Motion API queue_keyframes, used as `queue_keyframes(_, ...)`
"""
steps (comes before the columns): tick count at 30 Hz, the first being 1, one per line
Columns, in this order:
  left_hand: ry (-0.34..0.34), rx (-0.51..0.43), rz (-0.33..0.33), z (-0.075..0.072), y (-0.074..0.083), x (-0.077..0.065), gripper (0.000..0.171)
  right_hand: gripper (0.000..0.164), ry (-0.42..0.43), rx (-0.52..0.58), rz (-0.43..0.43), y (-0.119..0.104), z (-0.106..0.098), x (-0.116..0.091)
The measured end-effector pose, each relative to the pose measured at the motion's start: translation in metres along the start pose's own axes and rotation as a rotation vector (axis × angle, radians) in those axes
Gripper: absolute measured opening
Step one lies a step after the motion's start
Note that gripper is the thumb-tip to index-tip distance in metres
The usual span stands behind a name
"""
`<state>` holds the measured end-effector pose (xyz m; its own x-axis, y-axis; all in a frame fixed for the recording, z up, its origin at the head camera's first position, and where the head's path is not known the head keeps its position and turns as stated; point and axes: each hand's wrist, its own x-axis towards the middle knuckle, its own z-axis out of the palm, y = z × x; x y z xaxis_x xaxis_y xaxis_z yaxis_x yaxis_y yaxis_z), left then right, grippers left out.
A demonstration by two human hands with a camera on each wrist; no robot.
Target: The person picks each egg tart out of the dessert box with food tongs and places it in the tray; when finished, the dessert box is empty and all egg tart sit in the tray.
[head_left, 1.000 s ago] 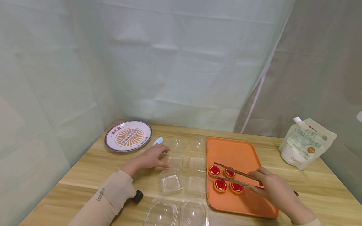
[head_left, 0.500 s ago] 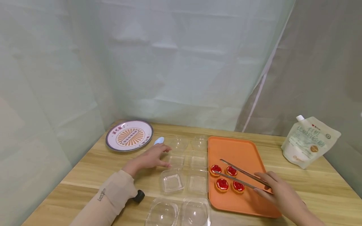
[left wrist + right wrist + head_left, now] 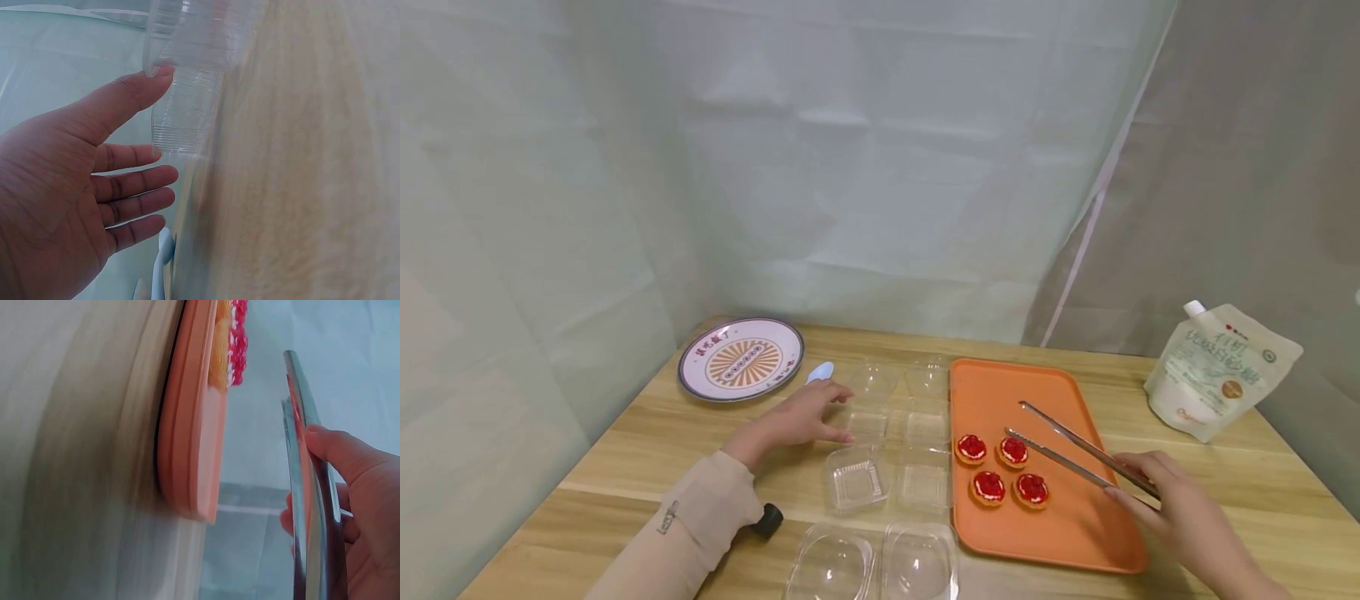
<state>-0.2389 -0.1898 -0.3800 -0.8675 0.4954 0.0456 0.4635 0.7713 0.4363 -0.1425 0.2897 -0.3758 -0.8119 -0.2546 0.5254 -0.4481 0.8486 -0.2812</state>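
Observation:
My right hand (image 3: 1183,518) holds metal tongs (image 3: 1090,447) over the orange tray (image 3: 1022,542). The tong arms are spread, with nothing between the tips. Several small tarts with red topping, one of them a near-left tart (image 3: 987,487), lie on the tray's left half; the tips hover just right of the back ones. In the right wrist view the thumb and fingers grip the tongs (image 3: 302,487) above the tray's rim. My left hand (image 3: 801,419) stays beside the clear plastic containers (image 3: 856,483), fingers loosely spread. Its thumb (image 3: 134,94) appears to touch a container edge.
A patterned plate (image 3: 741,360) stands at the back left, with a pale blue spoon (image 3: 822,372) beside it. Opened clear lids (image 3: 917,562) lie at the front. A white spouted pouch (image 3: 1221,371) stands at the back right. Curtains enclose the table.
My right hand has drawn the tongs back to the right, away from the tarts, and the tips are off them. The tarts stay on the tray. The left hand holds its place.

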Motion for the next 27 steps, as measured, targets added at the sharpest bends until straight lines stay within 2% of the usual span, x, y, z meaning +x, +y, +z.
queue_keyframes(4, -0.003, -0.010, -0.004, 0.000, 0.001, 0.000, 0.073, 0.033, 0.009, 0.000, 0.023, 0.011, -0.005, -0.001)
queue_keyframes(8, -0.006, -0.016, -0.008, 0.000, 0.001, 0.000, 0.073, 0.031, -0.017, 0.013, 0.097, 0.024, -0.011, -0.003)
queue_keyframes(18, -0.005, -0.018, -0.011, 0.001, 0.000, 0.000, 0.071, 0.042, -0.113, -0.072, 0.243, 0.057, -0.024, -0.008)
queue_keyframes(27, -0.007, -0.034, -0.009, 0.001, -0.001, 0.000, 0.072, 0.046, -0.155, -0.112, 0.302, 0.077, -0.026, -0.018)
